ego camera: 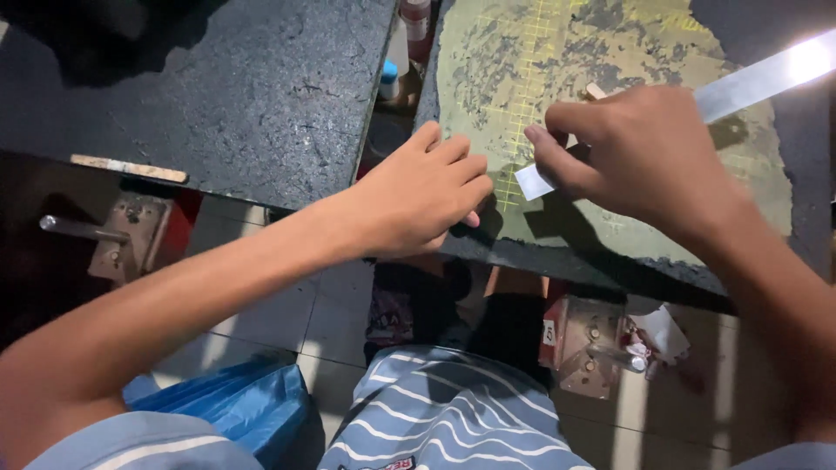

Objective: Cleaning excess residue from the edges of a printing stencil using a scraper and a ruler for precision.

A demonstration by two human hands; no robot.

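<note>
1. The right hand (649, 157) is closed on a long white strip (749, 83), pinching it close to its near end, with the short free end (533, 181) sticking out past the thumb and forefinger.
2. The strip's long axis runs at a slant, from that free end near the front edge of the worn green cutting mat (522, 70) up and away toward the far right corner of the mat, where it catches a bright glare.
3. The left hand (418, 200) holds nothing. It lies loosely curled, fingers together, on the front left corner of the mat where the dark table edge (557, 261) begins.
4. The two hands are near each other but not touching. The strip's free end lies in the gap, just to the right of the left fingertips, so the left hand is the nearer free hand.
5. To the left stands a second dark table (218, 87), with a flat wooden stick (129, 168) at its front edge.
6. In the gap between the tables stand small bottles (392, 78), too small to tell apart.
7. Below are a blue plastic bag (235, 405) on the tiled floor and metal brackets (583, 344) under the table edges.
</note>
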